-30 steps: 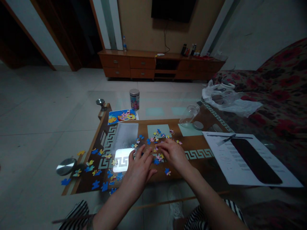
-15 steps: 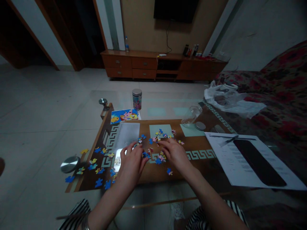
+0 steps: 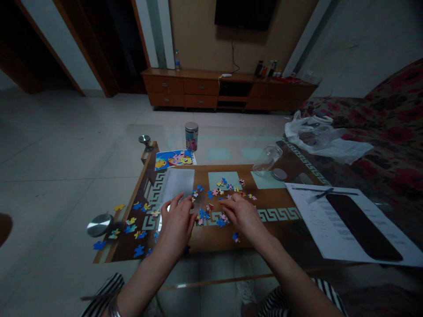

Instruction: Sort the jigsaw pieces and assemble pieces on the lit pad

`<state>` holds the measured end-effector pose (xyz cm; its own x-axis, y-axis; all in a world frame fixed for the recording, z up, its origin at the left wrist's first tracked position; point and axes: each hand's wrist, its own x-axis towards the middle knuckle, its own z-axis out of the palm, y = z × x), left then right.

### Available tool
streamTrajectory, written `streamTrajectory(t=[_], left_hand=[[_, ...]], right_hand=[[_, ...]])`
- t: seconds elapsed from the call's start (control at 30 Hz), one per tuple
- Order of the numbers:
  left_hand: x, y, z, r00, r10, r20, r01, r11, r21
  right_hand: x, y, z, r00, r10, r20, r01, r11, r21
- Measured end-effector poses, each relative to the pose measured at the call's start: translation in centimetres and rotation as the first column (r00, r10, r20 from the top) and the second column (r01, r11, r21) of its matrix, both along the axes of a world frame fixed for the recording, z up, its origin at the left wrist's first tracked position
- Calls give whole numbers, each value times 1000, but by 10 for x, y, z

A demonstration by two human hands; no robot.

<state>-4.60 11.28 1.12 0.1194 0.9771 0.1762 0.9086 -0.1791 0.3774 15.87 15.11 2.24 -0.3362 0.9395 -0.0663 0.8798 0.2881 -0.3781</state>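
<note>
Loose jigsaw puzzle pieces lie across the glass-topped table [image 3: 211,244], some in a cluster [image 3: 203,214] between my hands. Fingers spread and bent, my left hand [image 3: 176,222] hovers low at the cluster's left side, its thumb beside the blue pieces. Across from it, my right hand [image 3: 243,215] reaches in with its index finger stretched out and the thumb apart below. A small blue piece [image 3: 220,199] is at that fingertip; whether it is touched is hard to tell. More pieces [image 3: 139,251] are scattered at the left, partly hidden by my left arm.
Behind the pieces are a cartoon picture card [image 3: 175,159], a lidded tin [image 3: 191,137] and a grey sheet [image 3: 178,182]. A clear jar [image 3: 267,159] lies near its lid [image 3: 279,175]. Rightward are papers [image 3: 310,224], a pen [image 3: 320,195], a black phone [image 3: 363,226] and a plastic bag [image 3: 327,136].
My left hand has drawn back slightly, uncovering more of the blue pieces by its thumb. The right fingertips have shifted a little among the pieces. The whole view has moved slightly.
</note>
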Motion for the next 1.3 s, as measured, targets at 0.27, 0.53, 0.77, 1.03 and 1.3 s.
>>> streamTrajectory(t=[0.27,0.53,0.77,1.03,1.3], left_hand=[[3,-1,-5,1000,-21,19,21,1000,-22],[8,-5,-4,998,-52,32,52,999,-12],[9,-9,0,997,-72,18,72,997,-31],[30,-38,6,954,-284,98,271,955,122],[73,-77,-36,739,-673,-24,625,672,398]], right_hand=[[-20,-4,0,997,52,-55,-48,997,61],[-33,6,1,991,111,-71,-109,994,30],[-38,16,2,995,93,-25,-93,996,4],[-34,17,-4,995,93,-41,-93,996,-14],[-40,18,-7,966,107,-234,-79,989,126]])
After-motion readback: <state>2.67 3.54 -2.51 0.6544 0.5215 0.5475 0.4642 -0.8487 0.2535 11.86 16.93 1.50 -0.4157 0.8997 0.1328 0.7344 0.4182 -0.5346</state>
